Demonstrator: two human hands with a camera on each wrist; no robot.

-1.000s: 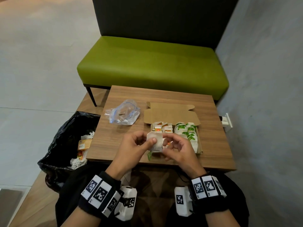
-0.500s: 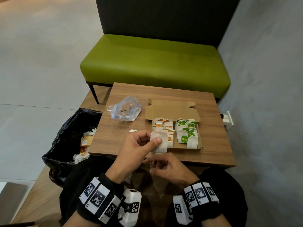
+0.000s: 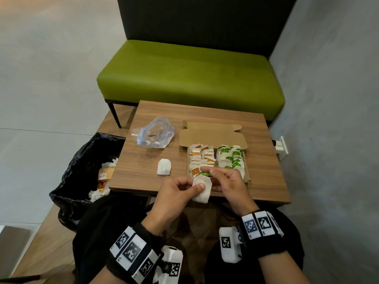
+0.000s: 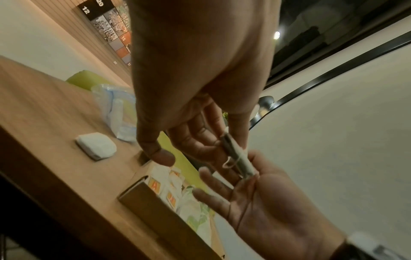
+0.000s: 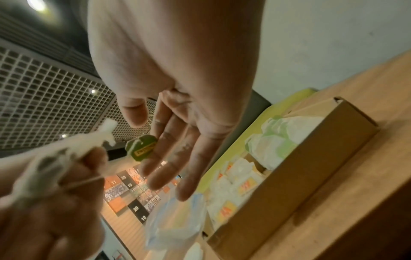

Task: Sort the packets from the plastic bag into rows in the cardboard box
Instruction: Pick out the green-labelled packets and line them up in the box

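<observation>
Packet (image 3: 202, 188), white: your left hand (image 3: 176, 194) pinches it at the table's (image 3: 143, 177) near edge. Your right hand (image 3: 229, 184), fingers loosely extended, holds its green tag (image 3: 205, 174) beside the cardboard box (image 3: 246, 173).

Left hand (image 3: 174, 193) pinches a white packet (image 3: 202, 188) just beside the right hand (image 3: 227, 182), whose fingertips seem to hold a green tag (image 3: 205, 174). Beyond both, the cardboard box (image 3: 247, 175) holds orange and green rows.

A green bench (image 3: 190, 78) with a dark back stood at upper centre, between grey walls (image 3: 336, 99), behind the wooden counter (image 3: 143, 160).
</observation>
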